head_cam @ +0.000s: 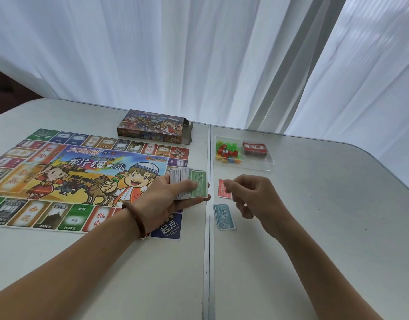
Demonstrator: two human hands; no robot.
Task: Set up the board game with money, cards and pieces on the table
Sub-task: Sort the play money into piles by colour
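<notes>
On the table, the game board lies flat. Behind it the game box has its right end open, its inside unseen. Farther right, a clear tray holds small coloured pieces and a red card deck. The left hand grips a money stack, green 500 uppermost. The right hand hovers with loosely curled fingers and holds nothing, over a red note and near the blue notes.

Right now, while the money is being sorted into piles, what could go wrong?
The stack of notes in the left hand looks loosely fanned, so some may slip onto the board. The red note and blue pile lie near the table seam; a brush from the right hand could push them into it.
</notes>
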